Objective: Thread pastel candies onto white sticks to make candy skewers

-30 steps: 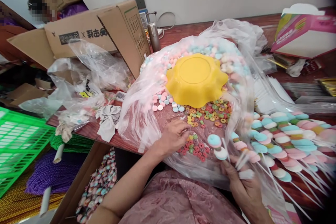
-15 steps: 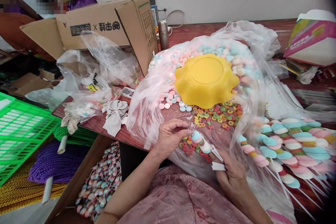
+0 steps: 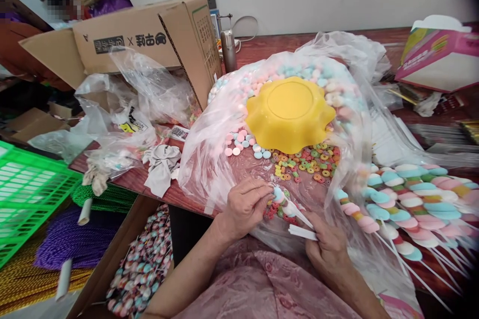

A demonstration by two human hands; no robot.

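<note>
My right hand (image 3: pixel 329 244) is closed around several white sticks (image 3: pixel 302 232). One of them carries a short row of marshmallows and gummy rings, a candy skewer (image 3: pixel 279 195) that points up and to the left. At its tip my left hand (image 3: pixel 247 207) pinches thumb and fingers together; what lies between them is too small to make out. Below the skewer lie red gummy rings (image 3: pixel 271 211). Farther back, mixed gummy rings (image 3: pixel 305 162) and flat pastel marshmallows (image 3: pixel 239 142) are spread around an upturned yellow bowl (image 3: pixel 290 114) with a wavy rim.
Finished-looking candy skewers (image 3: pixel 419 204) are heaped at the right on clear plastic sheeting (image 3: pixel 209 159). A cardboard box (image 3: pixel 149 35) and a metal bottle (image 3: pixel 228 50) stand behind. At the lower left are a green basket (image 3: pixel 33 194), purple twisted cords (image 3: pixel 67 237) and a box of wrapped candies (image 3: pixel 140 264).
My left hand has closed its fingers at the skewer's tip, where thumb and fingers were slightly apart. The right hand and its sticks have shifted a little left. The view has moved slightly.
</note>
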